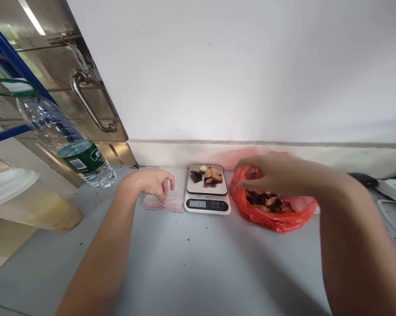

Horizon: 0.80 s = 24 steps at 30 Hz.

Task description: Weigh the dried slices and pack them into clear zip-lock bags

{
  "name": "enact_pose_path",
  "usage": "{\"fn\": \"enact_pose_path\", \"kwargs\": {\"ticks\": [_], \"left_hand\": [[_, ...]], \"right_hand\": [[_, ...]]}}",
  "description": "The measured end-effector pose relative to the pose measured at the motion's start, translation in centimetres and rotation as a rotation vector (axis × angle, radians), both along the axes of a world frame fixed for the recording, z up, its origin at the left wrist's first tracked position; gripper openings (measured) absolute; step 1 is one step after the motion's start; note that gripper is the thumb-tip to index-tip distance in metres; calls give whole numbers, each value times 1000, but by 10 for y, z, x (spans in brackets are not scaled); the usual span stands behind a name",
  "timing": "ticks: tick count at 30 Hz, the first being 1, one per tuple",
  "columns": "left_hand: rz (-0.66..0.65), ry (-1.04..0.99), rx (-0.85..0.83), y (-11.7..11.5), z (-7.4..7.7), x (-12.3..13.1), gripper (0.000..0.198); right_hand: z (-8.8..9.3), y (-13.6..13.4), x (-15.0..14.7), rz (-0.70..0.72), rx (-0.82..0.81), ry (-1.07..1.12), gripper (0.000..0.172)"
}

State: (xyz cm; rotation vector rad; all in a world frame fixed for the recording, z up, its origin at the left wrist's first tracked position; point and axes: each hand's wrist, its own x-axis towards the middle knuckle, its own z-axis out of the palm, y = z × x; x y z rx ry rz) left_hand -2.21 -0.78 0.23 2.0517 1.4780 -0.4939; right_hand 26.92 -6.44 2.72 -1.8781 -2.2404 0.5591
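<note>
My left hand (154, 182) hangs over a stack of thin clear plastic bags (165, 205) with pink edges, its fingers loosely bent and apart. One fingertip is at the bags; whether it touches them I cannot tell. My right hand (266, 173) is above a red plastic bag (276, 224), thumb and fingers spread with nothing visible between them. Brown dried slices (270, 202) fill the bag. Between my hands stands a white kitchen scale (207, 206), its display reading about 119; any decimal point is unclear. Dried slices (212, 175), a dark piece (196, 176) and a pale piece (203, 168) lie on it.
A large water bottle (82, 156) with a green label stands at the left, near a tub with a white lid (12, 186). A white wall (217, 74) rises behind the grey table (191, 263). White cables (390, 219) and a black object (364, 180) lie far right.
</note>
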Motion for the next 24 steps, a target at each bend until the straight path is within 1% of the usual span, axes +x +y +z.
{"fn": "enact_pose_path", "kwargs": {"ticks": [1, 3, 5, 7, 9, 10, 13, 17, 21, 24], "left_hand": [[6, -5, -22, 0, -1, 0, 39], [6, -14, -32, 1, -1, -2, 37], [6, -19, 0, 0, -1, -3, 37], [19, -10, 14, 0, 0, -4, 43], [25, 14, -7, -1, 0, -3, 47], [23, 27, -27, -1, 1, -3, 43], [18, 28, -63, -1, 0, -3, 32], [43, -4, -38, 0, 0, -5, 36], [38, -7, -29, -1, -1, -3, 31], [32, 8, -5, -3, -1, -2, 33]], "right_hand": [[2, -1, -7, 21, -65, -4, 12], [5, -4, -20, 72, -144, 9, 19], [5, -5, -27, 124, -156, 43, 23], [4, -6, -30, 143, -157, 36, 27], [2, -5, -30, 147, -151, 8, 31], [1, -5, -30, 146, -148, -5, 32], [0, -4, -29, 142, -152, -25, 35], [-1, -2, -29, 150, -172, -3, 37], [-4, 0, -29, 181, -156, 24, 32], [-6, 1, -30, 197, -138, 30, 30]]}}
